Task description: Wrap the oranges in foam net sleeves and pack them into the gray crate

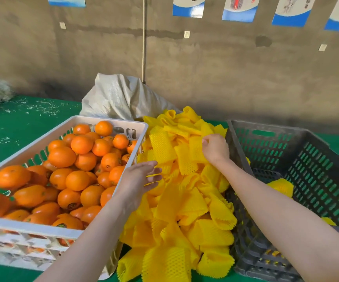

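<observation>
Between two crates on a green tabletop point(11, 123), a heap of yellow foam net sleeves point(176, 210) takes the centre: flat, honeycomb-meshed tubes with ragged cut ends, lying loosely over one another. Left of the heap, a white slatted crate point(107, 119) is piled with glossy oranges point(77, 159), several bearing small dark stickers. Right of the heap stands the gray crate point(317, 169), its walls pierced with rows of slots. Inside it, near the wall closest to the heap, lies a wrapped orange point(281, 187) in yellow net, and a second patch of yellow net point(328, 220) shows just past the person's right forearm. The right hand point(215, 149) reaches over the heap's upper right part, thumb and fingers pinching the edge of one sleeve point(195, 151). The left hand point(138, 180) hovers at the heap's left edge, beside the white crate's corner, fingers stretched out and spread, gripping nothing. Behind the heap slumps a pale woven sack point(119, 96) against a bare concrete wall.
</observation>
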Demonstrator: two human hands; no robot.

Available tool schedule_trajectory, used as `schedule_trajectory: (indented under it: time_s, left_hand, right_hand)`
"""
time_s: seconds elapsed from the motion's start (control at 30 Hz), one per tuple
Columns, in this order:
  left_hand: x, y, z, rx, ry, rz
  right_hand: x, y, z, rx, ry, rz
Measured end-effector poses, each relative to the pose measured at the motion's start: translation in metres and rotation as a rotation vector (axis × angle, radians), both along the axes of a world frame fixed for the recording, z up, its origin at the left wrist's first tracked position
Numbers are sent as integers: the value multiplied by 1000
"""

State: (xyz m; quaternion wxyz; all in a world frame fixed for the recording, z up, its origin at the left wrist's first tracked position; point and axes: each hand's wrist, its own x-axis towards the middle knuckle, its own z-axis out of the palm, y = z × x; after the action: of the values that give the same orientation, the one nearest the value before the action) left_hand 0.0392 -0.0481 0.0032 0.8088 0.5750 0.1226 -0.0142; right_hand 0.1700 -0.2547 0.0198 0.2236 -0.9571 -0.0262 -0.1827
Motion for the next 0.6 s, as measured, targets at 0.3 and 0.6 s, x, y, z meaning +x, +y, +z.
schedule_trajectory:
  time_s: [0.3,0.6]
  left_hand:
    - [-9,-1,11,-89,-47,12]
    - [-31,18,6,317,-289,-33]
  right_hand:
    - [-121,55,8,886,380,517]
    - [-138,86,18,77,142,761]
